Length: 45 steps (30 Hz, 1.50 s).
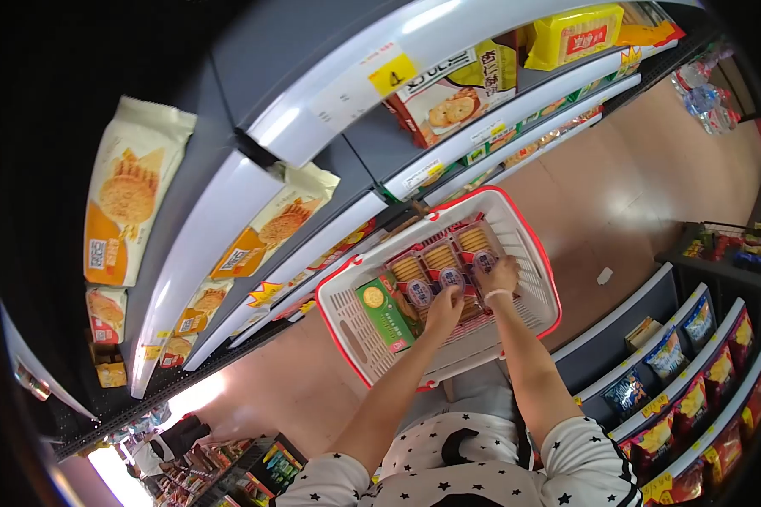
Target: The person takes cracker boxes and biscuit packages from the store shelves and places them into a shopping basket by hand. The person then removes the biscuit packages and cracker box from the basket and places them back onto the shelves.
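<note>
A white shopping basket [352, 336] with a red rim is below me. Inside it, clear packs of round cookies lie side by side: a left pack [410, 272], a middle pack [440, 256] and a right pack [472, 240], each with an oval label. At the basket's left end is a green box [386, 314] with a cookie picture. My left hand [444, 309] is closed at the near end of the middle pack, its fingertips partly hidden. My right hand [500, 277], with a band at its wrist, is closed on the right pack's side.
A shelf rack with white edges [203, 211] runs along the left and far side, holding cookie bags [135, 190], a cookie box [457, 100] and a yellow pack [573, 38]. Snack bags [689, 404] fill shelves at the right. Bottles [706, 101] stand at the far right. A person [156, 452] appears lower left.
</note>
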### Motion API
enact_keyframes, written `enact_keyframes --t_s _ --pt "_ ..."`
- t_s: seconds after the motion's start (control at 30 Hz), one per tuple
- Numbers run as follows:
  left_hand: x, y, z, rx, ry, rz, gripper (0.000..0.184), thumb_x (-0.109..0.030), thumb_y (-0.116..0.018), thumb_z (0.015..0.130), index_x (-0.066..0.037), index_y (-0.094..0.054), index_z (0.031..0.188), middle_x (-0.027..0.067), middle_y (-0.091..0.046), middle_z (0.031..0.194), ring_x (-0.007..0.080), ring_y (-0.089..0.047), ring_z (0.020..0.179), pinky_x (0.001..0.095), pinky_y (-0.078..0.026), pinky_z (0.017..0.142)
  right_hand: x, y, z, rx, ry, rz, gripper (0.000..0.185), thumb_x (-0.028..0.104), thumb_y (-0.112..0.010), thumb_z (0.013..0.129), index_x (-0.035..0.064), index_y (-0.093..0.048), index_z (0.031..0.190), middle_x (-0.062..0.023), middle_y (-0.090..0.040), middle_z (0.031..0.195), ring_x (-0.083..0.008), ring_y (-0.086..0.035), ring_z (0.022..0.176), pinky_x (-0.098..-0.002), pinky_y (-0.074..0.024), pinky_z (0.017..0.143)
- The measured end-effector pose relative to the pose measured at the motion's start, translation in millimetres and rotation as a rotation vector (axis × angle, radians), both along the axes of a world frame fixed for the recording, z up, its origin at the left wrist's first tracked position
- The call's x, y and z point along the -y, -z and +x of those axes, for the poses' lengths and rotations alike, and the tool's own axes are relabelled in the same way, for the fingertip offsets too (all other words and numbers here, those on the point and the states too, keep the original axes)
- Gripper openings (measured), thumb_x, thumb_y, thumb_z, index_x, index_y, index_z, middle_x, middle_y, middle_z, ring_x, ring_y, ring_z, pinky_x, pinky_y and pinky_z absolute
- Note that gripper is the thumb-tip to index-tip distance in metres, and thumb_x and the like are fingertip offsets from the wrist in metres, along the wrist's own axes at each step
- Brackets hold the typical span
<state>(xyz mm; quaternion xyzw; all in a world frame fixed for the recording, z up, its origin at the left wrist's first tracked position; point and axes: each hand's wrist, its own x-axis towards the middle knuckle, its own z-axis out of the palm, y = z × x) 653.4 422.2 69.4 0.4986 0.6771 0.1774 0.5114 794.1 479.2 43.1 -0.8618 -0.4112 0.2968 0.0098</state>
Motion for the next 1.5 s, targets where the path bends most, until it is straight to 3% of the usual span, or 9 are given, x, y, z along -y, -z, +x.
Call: enact_keyframes --t_s 0.1,0.33,0.63,0.83,1.0,1.2,1.3,1.4,1.5 --pt "-17 11 30 -0.099 0.128 -0.036 0.03 -0.02 -0.057 0.08 0.0 -0.053 0.103 0.0197 -0.059 0.1 0.0345 -0.057 0.092 0.0394 -0.045 0.079 3 9 -3 0.015 -0.337 -0.232 0.112 0.04 -0.079 0.059 0.0025 -0.009 0.139 -0.0161 -0.027 0.14 -0.0307 -0.031 0.128 -0.0424 -0.0342 0.099" --pt "4 10 27 -0.043 -0.024 -0.232 0.032 -0.021 -0.056 0.081 0.001 -0.053 0.104 0.0211 -0.06 0.101 0.0332 -0.058 0.094 0.0378 -0.045 0.08 6 15 -8 0.015 -0.322 -0.27 0.119 0.034 -0.083 0.055 0.0057 -0.005 0.14 -0.017 -0.031 0.134 -0.0324 -0.037 0.122 -0.0424 -0.0391 0.095" --pt "12 2 -30 0.406 -0.376 -0.388 0.032 -0.022 -0.056 0.083 -0.001 -0.055 0.107 0.0114 -0.063 0.096 0.017 -0.059 0.088 0.0273 -0.045 0.077 -9 -58 -20 0.024 -0.269 -0.224 0.105 0.036 -0.076 0.062 0.0056 -0.012 0.14 -0.0176 -0.039 0.128 -0.0315 -0.042 0.116 -0.044 -0.0391 0.093" --pt "-22 -79 -53 0.512 -0.36 0.126 0.056 -0.033 -0.062 0.083 0.001 -0.042 0.123 0.0193 -0.052 0.115 0.0214 -0.055 0.1 0.0288 -0.042 0.084 43 -137 -38 -0.155 -0.241 0.367 0.092 0.021 -0.074 0.06 -0.001 -0.025 0.135 -0.0232 -0.046 0.115 -0.0364 -0.045 0.108 -0.0404 -0.0384 0.092" --pt "-2 -171 -141 0.688 -0.042 0.196 0.051 -0.039 -0.055 0.086 -0.003 -0.046 0.121 0.0074 -0.055 0.104 0.0138 -0.051 0.093 0.0284 -0.04 0.081 121 -246 -91 -0.118 -0.507 0.675 0.085 0.015 -0.071 0.06 -0.004 -0.03 0.132 -0.0218 -0.047 0.111 -0.0369 -0.051 0.096 -0.0397 -0.0441 0.081" --pt "99 -256 -321 0.631 0.09 0.058 0.058 -0.032 -0.065 0.081 0.002 -0.044 0.123 0.0129 -0.05 0.122 0.0169 -0.049 0.11 0.0302 -0.039 0.092 199 -329 -215 -0.061 -1.004 0.768 0.079 0.015 -0.072 0.055 -0.0013 -0.041 0.125 -0.0212 -0.049 0.109 -0.0348 -0.05 0.097 -0.0414 -0.0436 0.082" --pt "153 -307 -398 0.438 0.02 0.234 0.054 -0.027 -0.068 0.079 0.003 -0.048 0.119 0.0116 -0.056 0.115 0.016 -0.053 0.104 0.0284 -0.043 0.088 206 -359 -289 -0.068 -1.329 0.809 0.073 0.019 -0.073 0.058 0.0037 -0.045 0.123 -0.0166 -0.049 0.115 -0.0317 -0.05 0.102 -0.0403 -0.0421 0.085" --pt "199 -352 -453 0.587 -0.156 0.151 0.046 -0.018 -0.071 0.076 0.004 -0.052 0.112 0.0094 -0.062 0.103 0.0137 -0.058 0.094 0.0265 -0.046 0.083 198 -380 -352 -0.062 -1.585 0.956 0.065 0.02 -0.069 0.063 0.0066 -0.047 0.122 -0.0143 -0.049 0.118 -0.0295 -0.049 0.105 -0.0401 -0.0413 0.087" --pt "233 -386 -490 0.661 -0.378 0.466 0.041 -0.007 -0.072 0.072 0.005 -0.055 0.107 0.0073 -0.065 0.095 0.0121 -0.061 0.085 0.0259 -0.049 0.078 174 -426 -404 0.2 -1.845 1.269 0.056 0.027 -0.061 0.071 0.0136 -0.048 0.123 -0.0101 -0.051 0.118 -0.0257 -0.049 0.109 -0.0399 -0.0404 0.09"
